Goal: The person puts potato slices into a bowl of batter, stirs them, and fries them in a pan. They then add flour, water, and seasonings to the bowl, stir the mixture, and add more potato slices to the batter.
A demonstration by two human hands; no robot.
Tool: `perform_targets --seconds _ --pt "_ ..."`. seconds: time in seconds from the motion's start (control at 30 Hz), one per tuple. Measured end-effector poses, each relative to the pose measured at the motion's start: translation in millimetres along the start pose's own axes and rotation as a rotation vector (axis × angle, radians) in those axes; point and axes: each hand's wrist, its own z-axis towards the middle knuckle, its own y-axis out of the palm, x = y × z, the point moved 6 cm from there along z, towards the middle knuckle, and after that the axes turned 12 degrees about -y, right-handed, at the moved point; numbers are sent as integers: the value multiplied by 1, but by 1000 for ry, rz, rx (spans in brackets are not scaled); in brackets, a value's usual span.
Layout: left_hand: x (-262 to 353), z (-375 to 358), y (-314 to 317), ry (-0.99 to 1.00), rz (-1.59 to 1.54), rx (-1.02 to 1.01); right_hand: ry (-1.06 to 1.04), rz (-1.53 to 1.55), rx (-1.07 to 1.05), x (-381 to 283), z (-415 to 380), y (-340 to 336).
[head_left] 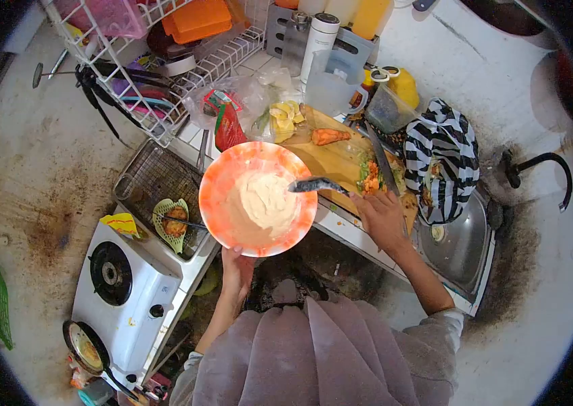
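My left hand (237,269) grips the lower rim of an orange-and-white bowl (217,203), held up in front of the counter. Inside the bowl lies a pale, creamy mixture (262,203). My right hand (380,215) is closed round the handle end of a dark spoon (317,183), whose tip is over the right side of the bowl. Behind them is a wooden cutting board (334,162) with a carrot piece (330,136), chopped vegetables (369,177) and a knife (382,161). Yellow pieces (286,116) sit at the board's back left.
A white stove (139,274) with a frying pan (86,345) stands at the lower left. Near it, a slotted ladle (171,227) holds a fried piece. At right are a striped bag (441,162) and a sink (466,250); a jug (334,84) and dish rack (222,61) stand behind.
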Motion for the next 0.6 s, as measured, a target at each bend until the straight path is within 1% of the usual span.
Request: perform_targets --seconds 0.1,0.17,0.2,0.33,0.4,0.47,0.53,0.57,0.6 --pt "7 -2 9 25 42 21 4 -11 9 -13 -4 6" --pt "7 -5 16 -58 -75 -83 9 25 20 -18 -11 11" --pt "8 -8 15 -69 -51 -37 -10 41 68 -20 -13 13" --pt "15 -14 14 -10 7 -35 -28 69 206 -18 -26 17" --pt "16 -17 12 -67 -106 -6 -14 77 202 -18 -39 25" --pt "18 -19 9 -30 -130 4 1 85 200 -16 -45 28" --pt "20 -20 3 6 -151 11 140 105 94 -8 -36 18" --pt "21 -20 -3 40 -94 23 139 107 94 -9 -28 10" --pt "21 -20 -7 73 -37 36 335 311 203 -1 -22 2"
